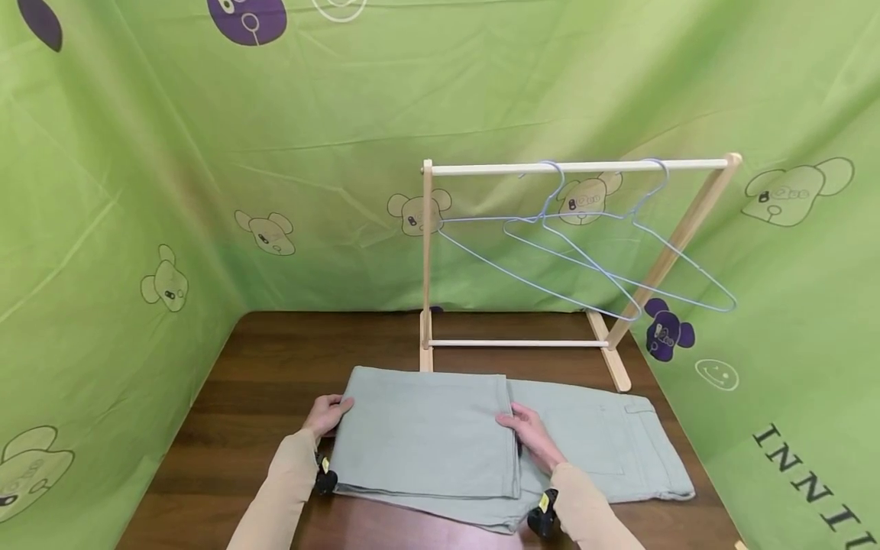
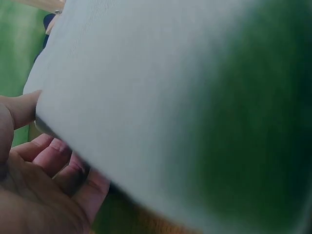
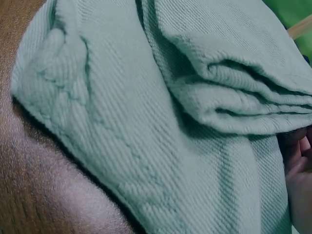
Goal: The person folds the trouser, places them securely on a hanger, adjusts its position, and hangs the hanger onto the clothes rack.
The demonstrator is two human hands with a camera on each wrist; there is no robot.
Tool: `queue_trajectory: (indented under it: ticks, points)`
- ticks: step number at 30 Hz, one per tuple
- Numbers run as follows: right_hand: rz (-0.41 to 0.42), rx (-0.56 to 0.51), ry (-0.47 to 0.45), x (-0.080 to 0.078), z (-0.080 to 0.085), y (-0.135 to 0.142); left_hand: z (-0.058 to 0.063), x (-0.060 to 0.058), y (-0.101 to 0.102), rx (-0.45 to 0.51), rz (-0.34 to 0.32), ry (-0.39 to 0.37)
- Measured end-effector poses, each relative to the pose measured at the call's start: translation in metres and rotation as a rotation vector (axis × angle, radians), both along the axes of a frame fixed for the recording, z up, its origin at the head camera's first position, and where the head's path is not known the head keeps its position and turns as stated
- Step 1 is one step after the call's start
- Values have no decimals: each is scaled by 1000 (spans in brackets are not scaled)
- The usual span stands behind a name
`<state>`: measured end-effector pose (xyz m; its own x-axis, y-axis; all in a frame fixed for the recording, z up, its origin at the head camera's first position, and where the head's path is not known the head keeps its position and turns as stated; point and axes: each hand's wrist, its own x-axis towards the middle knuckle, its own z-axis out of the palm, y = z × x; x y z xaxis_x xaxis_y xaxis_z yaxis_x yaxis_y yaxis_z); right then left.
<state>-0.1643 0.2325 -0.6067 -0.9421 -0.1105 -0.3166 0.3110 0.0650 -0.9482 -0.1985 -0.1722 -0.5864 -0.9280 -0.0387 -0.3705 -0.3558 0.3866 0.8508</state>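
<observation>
A pale grey-green pair of trousers (image 1: 426, 435) lies on the table with its legs folded back toward the waist end on the right. At the left fold, my left hand (image 1: 326, 416) pinches the cloth, thumb on top and fingers beneath, as the left wrist view shows with the hand (image 2: 44, 190) at the edge. My right hand (image 1: 532, 435) grips the layered hem ends, its thumb on the upper layer. In the right wrist view the stacked hems (image 3: 219, 97) rest over the lower cloth, and only part of the hand (image 3: 300, 185) appears at the right edge.
Behind the trousers stands a wooden rack (image 1: 428, 267) with two lilac wire hangers (image 1: 536, 287) on its top bar. Dark wood tabletop (image 1: 275, 367) shows to the left. Green printed cloth (image 1: 330, 99) hangs around the table.
</observation>
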Motion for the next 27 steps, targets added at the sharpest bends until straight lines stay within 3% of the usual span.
queue_trajectory:
  ticks: [5,11,16,22,27]
  points:
    - [-141,-137,-28,0,-2,5,1,0,2,-11,9,1]
    - [-262,-61,-26,1,0,5,2,0,4,1,15,0]
    - [-205,236,59,1,4,0,1,0,4,-21,10,1]
    - [-41,620,181,3,18,1,3,0,6,-49,-4,34]
    - [41,816,182,6,23,6,6,2,6,-76,-17,59]
